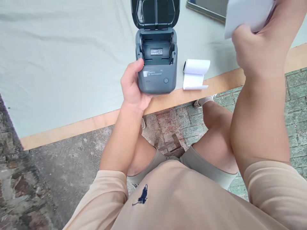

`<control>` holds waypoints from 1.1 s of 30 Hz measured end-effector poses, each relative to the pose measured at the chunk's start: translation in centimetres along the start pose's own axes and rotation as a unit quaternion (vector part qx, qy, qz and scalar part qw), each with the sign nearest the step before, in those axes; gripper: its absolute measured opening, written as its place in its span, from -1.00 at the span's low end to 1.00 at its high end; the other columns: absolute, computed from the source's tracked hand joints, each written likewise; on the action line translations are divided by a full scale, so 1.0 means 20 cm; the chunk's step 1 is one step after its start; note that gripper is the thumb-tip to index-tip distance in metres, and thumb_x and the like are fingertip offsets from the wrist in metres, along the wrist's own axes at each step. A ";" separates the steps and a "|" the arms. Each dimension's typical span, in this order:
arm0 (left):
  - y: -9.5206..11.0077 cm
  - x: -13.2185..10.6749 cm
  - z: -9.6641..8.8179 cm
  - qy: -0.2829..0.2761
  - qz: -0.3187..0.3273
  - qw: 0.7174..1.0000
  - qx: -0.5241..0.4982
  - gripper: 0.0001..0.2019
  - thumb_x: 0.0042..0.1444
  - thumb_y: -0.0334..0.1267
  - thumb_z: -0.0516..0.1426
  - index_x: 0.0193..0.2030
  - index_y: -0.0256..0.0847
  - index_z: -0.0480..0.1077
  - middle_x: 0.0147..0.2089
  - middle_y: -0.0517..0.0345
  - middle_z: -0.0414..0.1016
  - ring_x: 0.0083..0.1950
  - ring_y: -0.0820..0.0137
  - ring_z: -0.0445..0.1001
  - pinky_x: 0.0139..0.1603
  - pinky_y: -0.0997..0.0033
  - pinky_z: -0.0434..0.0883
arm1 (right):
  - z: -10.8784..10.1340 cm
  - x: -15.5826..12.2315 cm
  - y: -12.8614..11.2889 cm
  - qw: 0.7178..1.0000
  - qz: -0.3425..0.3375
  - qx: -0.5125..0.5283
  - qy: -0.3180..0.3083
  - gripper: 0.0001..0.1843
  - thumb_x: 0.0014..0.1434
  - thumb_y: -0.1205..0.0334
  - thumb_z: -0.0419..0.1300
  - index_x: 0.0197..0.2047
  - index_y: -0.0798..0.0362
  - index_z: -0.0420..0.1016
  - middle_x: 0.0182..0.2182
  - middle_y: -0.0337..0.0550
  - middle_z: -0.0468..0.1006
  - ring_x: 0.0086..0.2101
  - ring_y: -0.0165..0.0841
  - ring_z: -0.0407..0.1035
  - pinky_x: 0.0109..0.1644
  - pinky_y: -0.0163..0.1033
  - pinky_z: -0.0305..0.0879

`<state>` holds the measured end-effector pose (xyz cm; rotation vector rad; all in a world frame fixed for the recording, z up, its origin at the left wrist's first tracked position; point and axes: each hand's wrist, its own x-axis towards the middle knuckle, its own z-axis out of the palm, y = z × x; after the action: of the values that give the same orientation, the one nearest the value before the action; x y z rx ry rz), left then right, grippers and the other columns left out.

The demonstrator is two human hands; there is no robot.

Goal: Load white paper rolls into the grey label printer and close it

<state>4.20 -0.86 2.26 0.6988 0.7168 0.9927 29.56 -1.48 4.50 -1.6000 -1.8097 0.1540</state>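
My left hand [133, 84] is closed around the lower left side of a dark grey label printer [157, 78], thumb on its upper edge. The printer's black lid [155, 14] stands raised, and its paper bay holds no roll. To the right of it lies a small white paper roll [196, 67] with its loose end unrolled toward the table edge. At the upper right, my right hand [254, 44] grips a white paper piece [247, 14], its thumb pressed on the near side. The paper's right part and most of the fingers are hidden or out of frame.
A dark flat device like a tablet [211, 9] lies at the back right, partly covered by the paper. A pale cloth [59, 64] covers the table, whose bare wooden edge [103, 120] runs slantwise. My legs are below it, above a brick floor [187, 119].
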 end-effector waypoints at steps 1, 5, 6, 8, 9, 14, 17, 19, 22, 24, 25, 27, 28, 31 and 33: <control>-0.01 0.00 0.00 -0.002 0.003 1.000 -0.001 -0.69 0.03 0.03 0.02 -0.30 -0.12 0.45 -0.16 0.12 0.55 -0.02 0.21 0.51 -0.11 0.31 0.53 | -0.01 -0.01 -0.01 1.000 0.010 0.000 0.022 -0.52 0.02 0.39 0.00 0.05 -0.01 0.19 -0.09 -0.22 0.28 -0.30 -0.51 0.15 -0.24 -0.28 0.00; -0.02 0.02 -0.01 -0.016 0.022 1.000 -0.001 -0.65 0.05 0.04 0.00 -0.25 -0.12 0.47 -0.16 0.10 0.56 -0.01 0.22 0.50 -0.16 0.32 0.54 | -0.04 -0.06 -0.05 0.998 0.069 -0.007 0.003 -0.36 -0.13 0.50 0.07 0.06 -0.07 0.19 -0.27 -0.27 0.27 -0.43 -0.57 0.04 -0.35 -0.34 -0.15; -0.02 0.02 -0.01 -0.016 0.025 1.000 0.003 -0.65 0.05 0.03 0.00 -0.23 -0.12 0.47 -0.15 0.10 0.56 0.00 0.21 0.50 -0.16 0.31 0.54 | -0.03 -0.06 -0.04 0.996 0.088 -0.012 -0.015 -0.32 -0.16 0.52 0.06 0.08 -0.06 0.18 -0.29 -0.27 0.28 -0.40 -0.56 0.07 -0.35 -0.35 -0.13; -0.02 0.03 -0.01 -0.014 0.029 0.999 0.014 -0.65 0.04 0.03 0.02 -0.20 -0.10 0.48 -0.12 0.10 0.56 0.02 0.19 0.49 -0.17 0.30 0.54 | -0.01 -0.05 -0.02 0.991 0.120 -0.014 -0.054 -0.32 -0.18 0.53 0.03 0.08 -0.01 0.21 -0.27 -0.26 0.33 -0.35 -0.55 0.12 -0.31 -0.35 -0.04; -0.02 0.03 -0.01 -0.013 0.030 0.999 0.018 -0.65 0.04 0.02 0.02 -0.19 -0.10 0.48 -0.12 0.10 0.56 0.03 0.18 0.49 -0.18 0.29 0.55 | 0.00 -0.04 -0.01 0.989 0.130 -0.017 -0.064 -0.37 -0.16 0.52 0.04 0.05 0.01 0.25 -0.26 -0.25 0.35 -0.33 -0.54 0.13 -0.27 -0.34 0.01; -0.01 0.03 -0.01 -0.014 0.026 0.999 0.023 -0.65 0.03 0.03 0.02 -0.19 -0.09 0.47 -0.12 0.10 0.56 0.04 0.18 0.48 -0.17 0.29 0.55 | 0.02 -0.01 0.02 0.985 0.164 -0.048 -0.030 -0.58 -0.08 0.30 0.18 -0.08 0.13 0.39 -0.15 -0.08 0.27 -0.18 -0.46 0.13 -0.07 -0.23 0.11; -0.01 0.04 -0.01 -0.010 0.020 0.999 0.023 -0.66 0.03 0.04 0.01 -0.22 -0.09 0.46 -0.11 0.11 0.55 0.06 0.19 0.48 -0.14 0.30 0.54 | 0.01 -0.03 0.01 0.987 0.155 -0.025 -0.014 -0.45 -0.10 0.35 0.19 0.03 0.10 0.30 -0.28 -0.17 0.26 -0.32 -0.54 0.07 -0.26 -0.32 0.10; -0.01 0.04 -0.01 -0.010 0.017 1.000 0.023 -0.68 0.02 0.04 0.02 -0.27 -0.09 0.45 -0.10 0.11 0.55 0.05 0.19 0.48 -0.11 0.29 0.53 | 0.00 -0.05 -0.01 0.990 0.141 0.000 -0.009 -0.35 -0.12 0.43 0.17 0.10 0.03 0.20 -0.34 -0.23 0.24 -0.40 -0.57 0.02 -0.38 -0.37 0.03; -0.01 0.04 -0.01 -0.005 0.019 0.999 0.028 -0.70 0.00 0.05 0.03 -0.32 -0.08 0.44 -0.11 0.10 0.54 0.02 0.17 0.49 -0.10 0.26 0.52 | -0.01 -0.08 -0.03 0.993 0.110 0.023 -0.028 -0.30 -0.10 0.50 0.12 0.13 -0.09 0.15 -0.27 -0.23 0.30 -0.34 -0.56 0.13 -0.36 -0.38 0.04; -0.01 0.04 -0.01 0.003 0.021 0.999 0.036 -0.70 -0.01 0.05 0.04 -0.31 -0.07 0.44 -0.12 0.10 0.54 0.01 0.16 0.50 -0.11 0.24 0.52 | -0.04 -0.09 -0.06 0.996 0.087 0.017 -0.015 -0.33 -0.08 0.49 0.11 0.13 -0.10 0.17 -0.11 -0.21 0.32 -0.17 -0.48 0.22 -0.23 -0.33 0.13; 0.00 0.04 -0.01 0.007 0.022 0.999 0.039 -0.70 -0.01 0.05 0.05 -0.31 -0.07 0.44 -0.13 0.09 0.54 0.01 0.16 0.50 -0.11 0.23 0.52 | -0.05 -0.09 -0.07 0.997 0.073 0.004 0.005 -0.38 -0.05 0.46 0.11 0.11 -0.07 0.21 -0.04 -0.19 0.31 -0.09 -0.43 0.23 -0.16 -0.29 0.16; 0.00 0.04 0.00 0.014 0.023 0.999 0.044 -0.70 -0.02 0.05 0.05 -0.30 -0.07 0.43 -0.15 0.09 0.54 0.01 0.16 0.49 -0.10 0.23 0.52 | -0.08 -0.08 -0.11 0.997 0.038 -0.039 0.047 -0.54 0.02 0.33 0.11 0.05 0.01 0.29 -0.01 -0.16 0.30 -0.04 -0.34 0.25 -0.07 -0.20 0.20; 0.00 0.04 0.00 0.018 0.021 0.998 0.047 -0.70 -0.03 0.05 0.05 -0.30 -0.07 0.43 -0.15 0.08 0.54 0.01 0.16 0.49 -0.10 0.23 0.52 | -0.09 -0.08 -0.13 0.997 0.015 -0.064 0.044 -0.60 0.06 0.26 0.10 0.01 0.03 0.33 -0.04 -0.15 0.33 -0.07 -0.32 0.27 -0.04 -0.16 0.21; 0.00 0.04 0.01 0.033 0.012 0.998 0.059 -0.70 -0.04 0.07 0.05 -0.31 -0.07 0.42 -0.16 0.09 0.54 0.02 0.17 0.48 -0.10 0.25 0.51 | -0.10 -0.06 -0.22 0.985 -0.035 -0.151 -0.074 -0.68 0.08 0.11 0.09 -0.08 -0.03 0.37 -0.17 -0.20 0.43 -0.09 -0.23 0.29 0.06 0.04 0.16; 0.00 0.04 0.01 0.040 0.007 0.997 0.066 -0.69 -0.05 0.08 0.05 -0.32 -0.06 0.41 -0.14 0.10 0.54 0.02 0.17 0.47 -0.12 0.27 0.51 | -0.07 -0.06 -0.27 0.963 -0.030 -0.209 -0.170 -0.69 0.07 0.06 0.10 -0.08 -0.11 0.36 -0.19 -0.23 0.46 -0.01 -0.11 0.23 0.03 0.18 0.11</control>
<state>4.58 -0.24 2.13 0.7826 0.8545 0.9978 25.98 -4.31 7.84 -1.8931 -2.2678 0.0175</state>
